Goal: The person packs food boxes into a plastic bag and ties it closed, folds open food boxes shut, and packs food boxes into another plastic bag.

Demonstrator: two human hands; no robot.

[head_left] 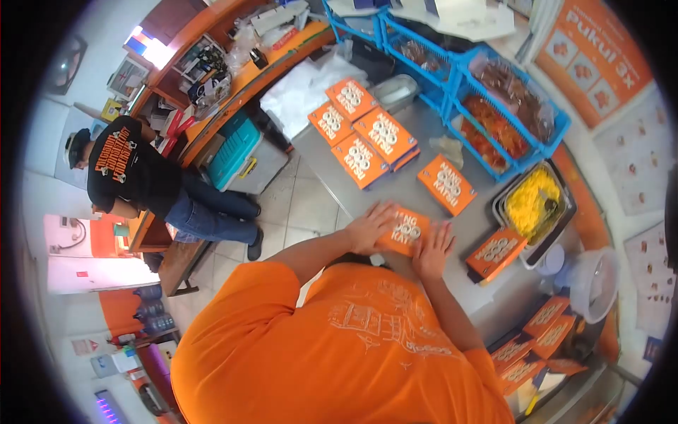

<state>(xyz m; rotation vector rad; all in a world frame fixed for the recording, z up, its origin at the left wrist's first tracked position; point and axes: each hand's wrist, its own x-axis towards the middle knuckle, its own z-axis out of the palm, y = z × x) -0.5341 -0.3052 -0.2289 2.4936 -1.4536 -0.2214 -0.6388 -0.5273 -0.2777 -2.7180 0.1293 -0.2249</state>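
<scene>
A small orange cardboard food box point(409, 227) with white lettering lies at the table's near edge, between my hands. My left hand point(372, 226) grips its left end, with the fingers over the top. At the opposite end, my right hand point(433, 252) presses the side with its fingers extended. Both thumbs are hard to make out. Just beyond is another orange box point(447, 185), and one more box point(496, 254) sits to the right beside a metal tray of shredded yellow food point(531, 201).
Several stacked orange boxes point(361, 159) stand farther back on the metal table point(321, 152). Blue baskets point(494, 116) hold bagged food. More boxes point(547, 316) and a clear plastic tub point(593, 283) are at right. A person in black point(138, 166) stands at left near a teal-lidded bin point(236, 152).
</scene>
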